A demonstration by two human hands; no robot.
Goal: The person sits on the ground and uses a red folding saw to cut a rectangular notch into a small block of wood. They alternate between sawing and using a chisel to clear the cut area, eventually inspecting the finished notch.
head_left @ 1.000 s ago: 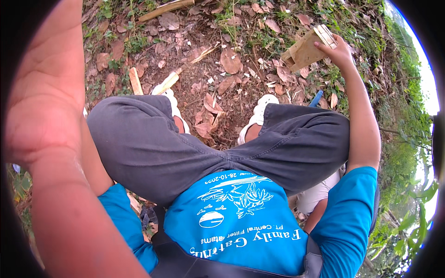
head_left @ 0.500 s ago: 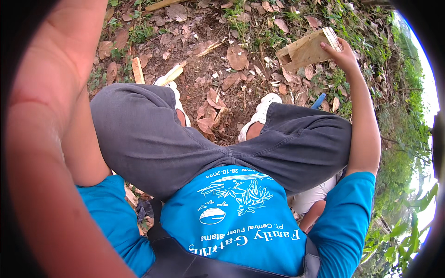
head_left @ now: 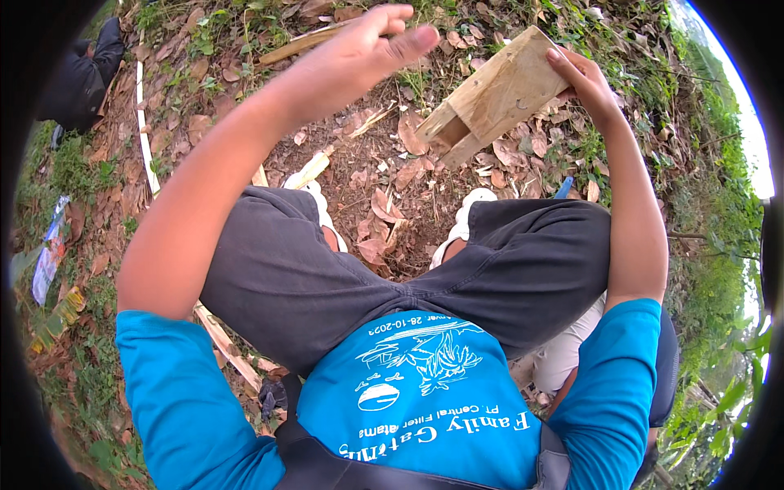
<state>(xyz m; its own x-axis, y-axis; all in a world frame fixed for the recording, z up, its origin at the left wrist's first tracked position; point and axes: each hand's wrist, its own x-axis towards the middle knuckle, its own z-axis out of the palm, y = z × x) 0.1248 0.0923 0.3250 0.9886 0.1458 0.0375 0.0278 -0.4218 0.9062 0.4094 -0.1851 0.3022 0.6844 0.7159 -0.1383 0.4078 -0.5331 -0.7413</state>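
Observation:
My right hand [head_left: 586, 82] grips the far right end of a small box of pale, rough wood [head_left: 502, 94], thumb over its upper face. The box is tilted in the air above the ground, and a hollow shows at its near left end. To the left of the box hovers my left hand [head_left: 363, 61], slightly blurred, thumb apart from the fingers and nothing in it. It does not touch the box.
Dry leaves and wood chips [head_left: 384, 204] cover the soil between my white shoes [head_left: 327, 214]. Wood strips [head_left: 306, 41] and a blue object [head_left: 563, 187] lie around. A person in pale trousers [head_left: 559, 359] is behind at right; dark clothing [head_left: 86, 73] shows far left.
My left hand has swung from close before the camera, at left, out toward the box. The right hand has brought the box a little to the left and turned it more steeply.

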